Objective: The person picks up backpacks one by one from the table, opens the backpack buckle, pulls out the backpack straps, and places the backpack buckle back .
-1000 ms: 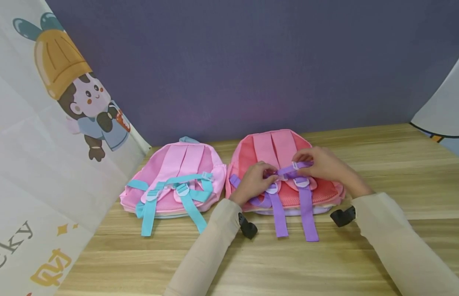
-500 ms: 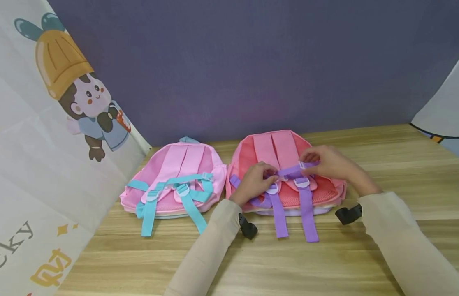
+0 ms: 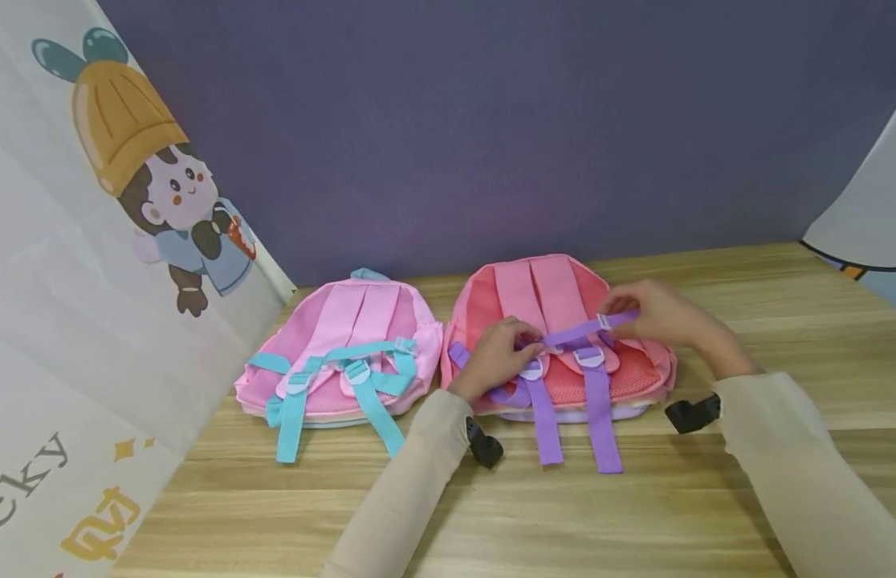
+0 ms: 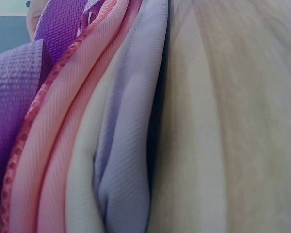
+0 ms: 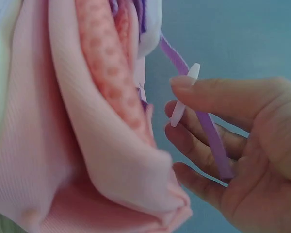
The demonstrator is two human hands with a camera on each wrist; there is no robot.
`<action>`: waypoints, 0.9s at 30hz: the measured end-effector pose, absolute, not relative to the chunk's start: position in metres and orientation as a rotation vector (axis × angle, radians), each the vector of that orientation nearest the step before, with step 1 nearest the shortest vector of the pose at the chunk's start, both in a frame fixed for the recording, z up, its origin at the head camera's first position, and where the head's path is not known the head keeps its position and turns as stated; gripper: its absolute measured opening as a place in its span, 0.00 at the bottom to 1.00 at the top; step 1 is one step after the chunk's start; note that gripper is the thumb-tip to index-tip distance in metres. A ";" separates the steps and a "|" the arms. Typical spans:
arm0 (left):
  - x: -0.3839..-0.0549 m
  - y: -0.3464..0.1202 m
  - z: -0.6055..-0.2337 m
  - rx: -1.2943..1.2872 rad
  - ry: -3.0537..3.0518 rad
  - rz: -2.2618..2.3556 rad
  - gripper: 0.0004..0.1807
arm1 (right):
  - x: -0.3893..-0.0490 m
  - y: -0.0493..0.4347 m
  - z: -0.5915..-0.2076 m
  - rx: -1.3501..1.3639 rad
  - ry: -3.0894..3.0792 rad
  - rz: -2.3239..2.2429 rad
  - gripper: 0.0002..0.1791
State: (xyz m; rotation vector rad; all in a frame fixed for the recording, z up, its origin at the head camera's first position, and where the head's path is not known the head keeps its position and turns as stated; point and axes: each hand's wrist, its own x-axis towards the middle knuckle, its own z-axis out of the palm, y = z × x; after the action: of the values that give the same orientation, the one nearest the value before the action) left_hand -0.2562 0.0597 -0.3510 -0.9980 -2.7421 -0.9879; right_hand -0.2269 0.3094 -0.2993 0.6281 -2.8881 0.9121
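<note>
The coral-pink backpack (image 3: 484,301) lies with its back panel and shoulder straps facing up. Across it runs a thin purple chest strap (image 3: 574,332), raised off the panel between both hands. My left hand (image 3: 494,357) pinches the strap's left end beside a buckle largely hidden by the fingers. My right hand (image 3: 657,315) pinches the strap by its white slider (image 5: 196,72), between thumb and fingers; the loose strap end trails toward the palm in the right wrist view. Two wider purple straps (image 3: 603,417) hang over the front edge. The left wrist view shows only the bag's layered side (image 4: 131,121).
A light-pink backpack (image 3: 332,313) with turquoise straps (image 3: 376,409) lies to the left, touching the coral one. The wooden table (image 3: 578,522) meets a dark blue backing (image 3: 491,136) behind the bags. A white sheet with cartoon prints (image 3: 58,321) stands at the left.
My right hand has moved to the right and slightly up, sliding the white slider along and drawing the chest strap out longer. My left hand has stayed in place.
</note>
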 end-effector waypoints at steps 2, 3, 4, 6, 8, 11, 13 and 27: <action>-0.256 0.060 -0.351 -0.997 -2.744 -0.993 0.12 | -0.227 0.312 -0.299 0.625 -2.893 0.901 0.12; -0.256 0.060 -0.351 -0.997 -2.744 -0.998 0.12 | -0.227 0.313 -0.299 0.626 -2.894 0.896 0.12; -0.255 0.060 -0.350 -0.998 -2.743 -1.000 0.12 | -0.227 0.315 -0.299 0.623 -2.896 0.897 0.12; -0.255 0.059 -0.350 -1.001 -2.743 -1.000 0.12 | -0.227 0.317 -0.299 0.620 -2.898 0.892 0.12; -0.255 0.060 -0.350 -1.001 -2.743 -0.999 0.12 | -0.228 0.320 -0.299 0.613 -2.901 0.886 0.13; -0.255 0.060 -0.350 -1.001 -2.743 -0.988 0.12 | -0.229 0.323 -0.299 0.608 -2.903 0.885 0.14; -0.256 0.060 -0.350 -0.997 -2.744 -0.984 0.12 | -0.230 0.326 -0.299 0.606 -2.904 0.892 0.15; -0.258 0.061 -0.353 -0.986 -2.757 -0.994 0.12 | -0.237 0.339 -0.304 0.588 -2.924 0.934 0.15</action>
State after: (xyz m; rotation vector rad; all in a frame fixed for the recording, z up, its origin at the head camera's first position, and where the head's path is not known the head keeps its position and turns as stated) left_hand -0.2581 0.0614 -0.3529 -0.9858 -2.7566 -0.9938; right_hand -0.2367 0.3386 -0.3036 0.5883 -2.9243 0.9341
